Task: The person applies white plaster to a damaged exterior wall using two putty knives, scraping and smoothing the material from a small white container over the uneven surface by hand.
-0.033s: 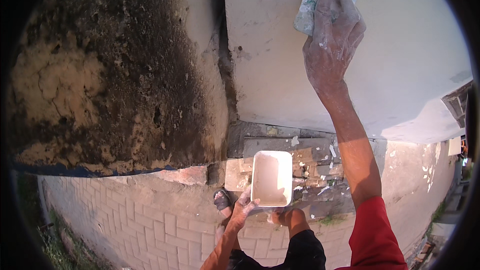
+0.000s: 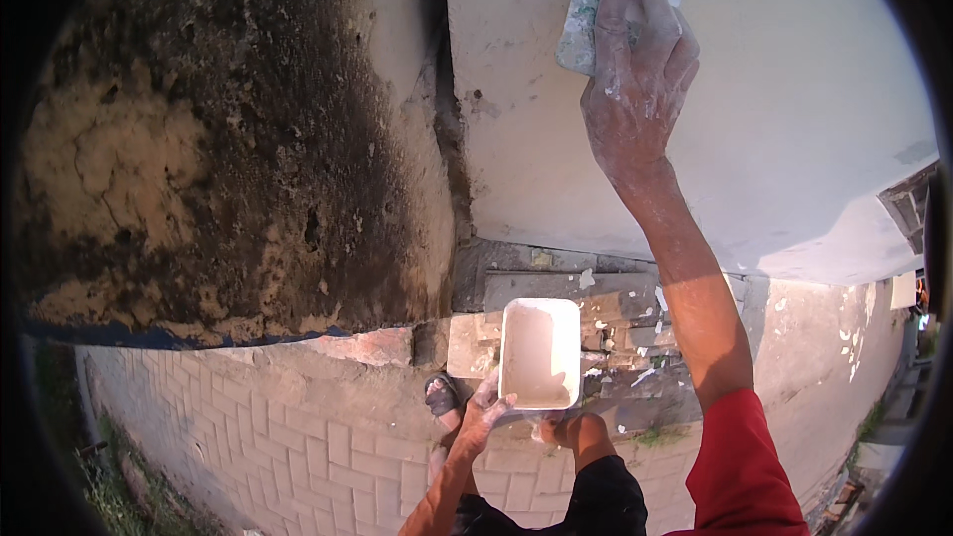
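My right hand (image 2: pixel 640 65), dusted with white, grips a flat, thin scraper (image 2: pixel 579 25) smeared with white and green. The scraper lies against the upper part of the pale wall (image 2: pixel 794 89). Lower down, my left hand (image 2: pixel 484 409) holds a white rectangular tray (image 2: pixel 539 352) by its near left corner, thumb over the rim. A whitish film coats the tray's inside, with a shaded patch in its lower right. The fingers under the tray are hidden.
To the left stands a dark, stained, flaking wall (image 2: pixel 228 159), parted from the pale one by a deep vertical gap (image 2: pixel 452 139). Broken slabs (image 2: pixel 630 323) spotted with white lie at the wall's foot. Brick paving (image 2: pixel 298 447) spreads under my feet.
My right hand has slid a short way left along the pale wall with the scraper. The left hand and tray have stayed in place.
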The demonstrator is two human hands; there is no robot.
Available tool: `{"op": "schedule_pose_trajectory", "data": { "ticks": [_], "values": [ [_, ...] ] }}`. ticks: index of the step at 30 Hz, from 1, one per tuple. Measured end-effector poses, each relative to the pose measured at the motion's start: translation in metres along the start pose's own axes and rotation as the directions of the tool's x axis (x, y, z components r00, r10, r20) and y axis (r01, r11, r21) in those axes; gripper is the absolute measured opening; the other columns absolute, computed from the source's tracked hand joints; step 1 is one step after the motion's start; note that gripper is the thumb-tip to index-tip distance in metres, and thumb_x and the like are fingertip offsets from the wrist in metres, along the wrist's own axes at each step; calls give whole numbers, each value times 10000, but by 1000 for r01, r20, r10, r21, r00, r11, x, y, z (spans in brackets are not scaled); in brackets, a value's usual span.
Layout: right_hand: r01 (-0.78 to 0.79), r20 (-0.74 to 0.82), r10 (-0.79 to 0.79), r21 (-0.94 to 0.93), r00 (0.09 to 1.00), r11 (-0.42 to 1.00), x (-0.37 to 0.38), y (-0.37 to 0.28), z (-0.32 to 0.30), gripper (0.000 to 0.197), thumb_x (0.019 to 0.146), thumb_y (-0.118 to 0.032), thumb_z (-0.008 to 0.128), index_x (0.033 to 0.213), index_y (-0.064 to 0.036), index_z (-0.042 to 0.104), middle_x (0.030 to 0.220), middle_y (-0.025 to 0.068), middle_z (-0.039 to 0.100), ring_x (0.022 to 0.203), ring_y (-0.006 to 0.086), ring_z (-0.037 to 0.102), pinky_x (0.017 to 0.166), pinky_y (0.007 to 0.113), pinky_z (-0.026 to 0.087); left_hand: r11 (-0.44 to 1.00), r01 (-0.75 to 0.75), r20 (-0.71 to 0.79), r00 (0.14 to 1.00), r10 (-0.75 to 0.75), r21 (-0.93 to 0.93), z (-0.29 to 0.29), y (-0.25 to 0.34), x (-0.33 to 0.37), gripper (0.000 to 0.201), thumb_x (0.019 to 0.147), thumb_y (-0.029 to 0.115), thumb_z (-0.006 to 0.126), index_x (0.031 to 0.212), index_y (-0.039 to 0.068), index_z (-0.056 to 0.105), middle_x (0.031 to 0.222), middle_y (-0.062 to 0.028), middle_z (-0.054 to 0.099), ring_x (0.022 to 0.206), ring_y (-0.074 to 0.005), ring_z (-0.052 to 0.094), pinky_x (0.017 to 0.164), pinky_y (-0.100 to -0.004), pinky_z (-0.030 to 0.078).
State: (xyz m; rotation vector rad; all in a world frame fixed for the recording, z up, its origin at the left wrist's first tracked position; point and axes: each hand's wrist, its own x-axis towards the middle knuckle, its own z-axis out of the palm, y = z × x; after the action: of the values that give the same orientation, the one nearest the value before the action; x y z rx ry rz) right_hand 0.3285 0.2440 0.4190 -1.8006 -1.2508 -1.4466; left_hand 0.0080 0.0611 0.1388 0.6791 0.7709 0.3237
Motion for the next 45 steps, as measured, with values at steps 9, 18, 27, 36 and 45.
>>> {"op": "schedule_pose_trajectory", "data": {
  "ticks": [9,18,27,36,45],
  "values": [
    [56,627,-309,390,715,919,-121,23,-79,526,795,17,590,1318,-38,591,1224,78,537,1136,270,530,846,367,454,990,-140,-39,989,140,-17,16,16,0,784,872,214,741,1521,42,336,1342,-104,560,1234,-189,509,1082,-355,371],
    [-777,995,-66,-18,-76,629,-132,4,-172,341,885,-137,550,1135,80,632,952,223,686,759,311,660,750,399,527,942,-336,-57,940,337,21,46,53,20,859,832,137,769,1514,-30,273,1451,-159,447,1367,-249,414,1134,-368,334],
    [-30,754,-362,450,548,892,-206,-30,-101,377,795,-106,645,1170,-64,657,1175,58,641,1094,246,606,898,429,502,933,-358,-11,934,358,-32,62,69,28,827,814,162,783,1478,-41,333,1404,-134,482,1331,-232,439,1112,-352,350],
    [-196,836,-535,549,121,813,-213,-13,-124,260,812,-104,645,1071,-98,664,1074,25,636,1036,226,613,830,407,482,938,-345,-52,938,343,-29,57,48,43,781,801,50,783,1452,-54,364,1399,-134,483,1319,-221,448,1111,-342,353],
    [-108,765,-566,619,307,778,-250,-18,-111,275,798,-81,650,1070,-91,691,1047,65,664,1024,270,641,860,449,491,964,-263,-115,959,257,-35,55,40,53,878,774,260,835,1457,-45,376,1399,-139,500,1316,-224,458,1082,-346,385]
  ]
}}
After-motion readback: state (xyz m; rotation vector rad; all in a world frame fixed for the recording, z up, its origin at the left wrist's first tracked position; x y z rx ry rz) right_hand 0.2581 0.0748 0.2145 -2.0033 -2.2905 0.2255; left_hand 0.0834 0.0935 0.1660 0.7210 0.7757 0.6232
